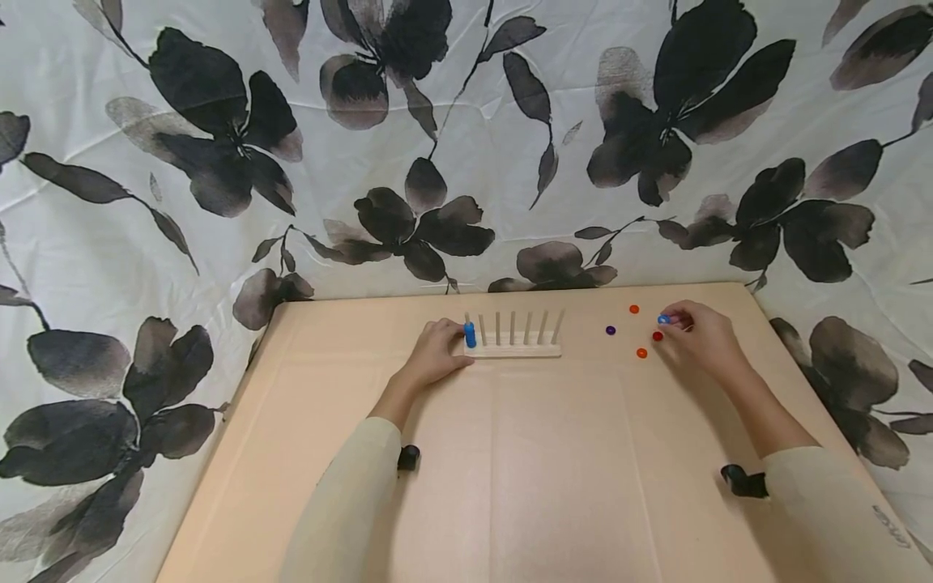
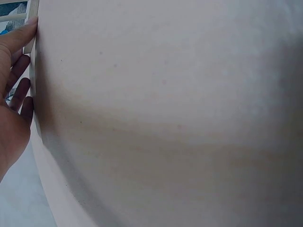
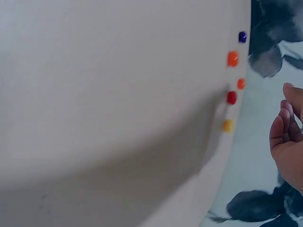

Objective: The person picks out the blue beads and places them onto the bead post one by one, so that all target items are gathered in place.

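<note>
A small wooden peg rack (image 1: 513,351) with a row of upright pegs stands near the table's far edge. Blue beads (image 1: 470,335) are stacked on its leftmost peg. My left hand (image 1: 435,354) holds the rack's left end, the thumb at its front; in the left wrist view that thumb lies along the wood. Over to the right, my right hand (image 1: 701,336) pinches a blue bead (image 1: 663,320) between thumb and finger. Just beneath those fingertips lies a red bead (image 1: 658,336). The right wrist view shows the hand (image 3: 289,137) but not the pinched bead.
Between rack and right hand lie a purple bead (image 1: 611,330) and two orange beads (image 1: 634,309) (image 1: 641,353). A yellow bead (image 3: 227,126) shows only in the right wrist view. Flower-printed cloth (image 1: 539,162) hangs behind the table (image 1: 510,470).
</note>
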Tool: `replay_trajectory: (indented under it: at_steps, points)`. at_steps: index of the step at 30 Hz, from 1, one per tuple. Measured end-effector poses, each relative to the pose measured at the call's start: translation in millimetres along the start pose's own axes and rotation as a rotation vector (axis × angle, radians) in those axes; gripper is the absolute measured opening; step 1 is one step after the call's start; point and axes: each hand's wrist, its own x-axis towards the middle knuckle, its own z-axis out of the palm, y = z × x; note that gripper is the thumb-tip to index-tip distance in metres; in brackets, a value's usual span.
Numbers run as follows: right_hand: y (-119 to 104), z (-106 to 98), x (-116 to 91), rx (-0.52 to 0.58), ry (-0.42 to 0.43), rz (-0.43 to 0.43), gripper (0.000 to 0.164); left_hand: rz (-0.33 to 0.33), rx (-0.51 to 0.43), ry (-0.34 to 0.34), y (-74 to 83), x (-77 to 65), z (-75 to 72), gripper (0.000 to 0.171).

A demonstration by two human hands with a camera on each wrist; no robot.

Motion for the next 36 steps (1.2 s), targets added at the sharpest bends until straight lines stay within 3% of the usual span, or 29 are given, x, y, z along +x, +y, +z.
replay_trajectory:
  at_steps: [11,25,36]
  points:
    - [-51,-3,7,0.058,0.027,-0.098,0.022,0.004,0.003,-0.011,-1.8,-1.5,-0.9,0.061]
    - [-110,23,16,0.114,0.075,-0.29,0.017,0.02,-0.003,-0.003,-1.5,-2.2,-0.4,0.061]
    - [-162,45,28,0.175,-0.026,-0.362,0.015,0.007,-0.009,-0.02,-0.7,-2.7,-2.9,0.062]
